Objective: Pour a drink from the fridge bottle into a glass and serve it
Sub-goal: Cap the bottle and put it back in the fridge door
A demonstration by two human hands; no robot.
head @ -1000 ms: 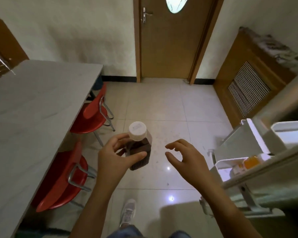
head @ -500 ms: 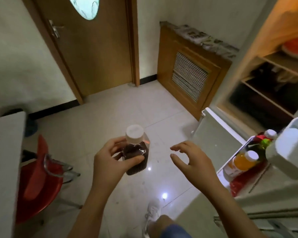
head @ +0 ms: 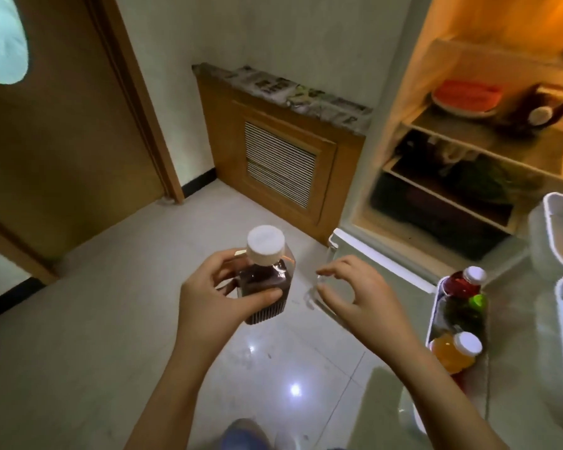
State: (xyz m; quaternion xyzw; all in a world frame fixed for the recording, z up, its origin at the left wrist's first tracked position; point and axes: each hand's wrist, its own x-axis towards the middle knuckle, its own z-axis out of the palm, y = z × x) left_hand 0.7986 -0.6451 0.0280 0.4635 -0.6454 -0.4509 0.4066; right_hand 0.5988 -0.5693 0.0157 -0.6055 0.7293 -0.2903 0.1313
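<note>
My left hand (head: 215,293) grips a small square bottle (head: 267,277) of dark drink, upright, with a white cap on top. It is held over the tiled floor in front of me. My right hand (head: 361,293) hovers just right of the bottle, fingers spread and curled, holding nothing. The fridge (head: 462,131) stands open at the right, its lit shelves visible. No glass is in view.
The open fridge door (head: 384,261) juts toward me at the right; its rack holds a red bottle (head: 463,282), a green-capped one (head: 468,311) and an orange one (head: 455,350). A wooden radiator cover (head: 273,151) and a wooden door (head: 56,131) stand ahead. My shoe (head: 244,435) shows below.
My view has swung right, from the table and red chairs to the open fridge. Both hands keep the same pose, the left still holding the bottle.
</note>
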